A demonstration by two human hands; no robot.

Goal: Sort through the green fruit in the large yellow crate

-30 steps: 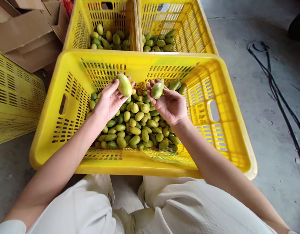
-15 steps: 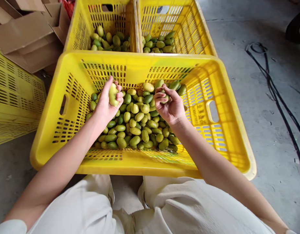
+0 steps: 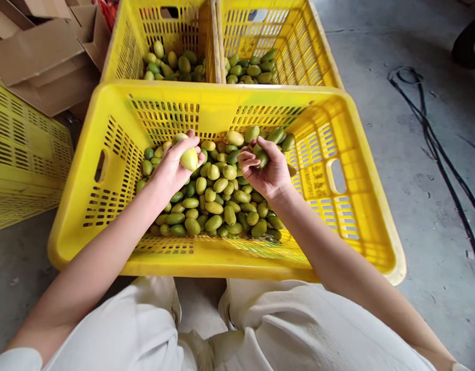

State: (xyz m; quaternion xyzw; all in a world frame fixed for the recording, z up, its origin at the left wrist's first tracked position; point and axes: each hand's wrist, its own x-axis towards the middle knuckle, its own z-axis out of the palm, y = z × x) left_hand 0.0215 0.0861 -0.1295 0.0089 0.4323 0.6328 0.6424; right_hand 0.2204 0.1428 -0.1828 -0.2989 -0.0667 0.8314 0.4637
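Note:
My left hand [image 3: 175, 167] is closed around a pale yellow-green oval fruit [image 3: 188, 159], its thumb lying over the top. A second fruit [image 3: 179, 138] shows behind that thumb; whether it is gripped too I cannot tell. To the right, my right hand [image 3: 268, 172] has its fingers curled round a darker green oval fruit [image 3: 262, 156], partly hidden by thumb and fingers. Both hands are above a heap of small green and yellowish oval fruits [image 3: 218, 206] in a large yellow plastic crate [image 3: 222, 265], which stands in front of my knees.
Behind the front crate, a yellow crate at left [image 3: 129, 46] and another at right [image 3: 299, 41] hold more fruits. Stacked yellow crates [image 3: 24, 149] stand at the left, with cardboard boxes [image 3: 40, 51] behind. A black cable [image 3: 426, 123] lies on the floor near a tyre [image 3: 471, 44].
My left hand has rolled over and come slightly lower and rightward, turning its fruit. My right hand has shifted slightly left, and more of its green fruit shows.

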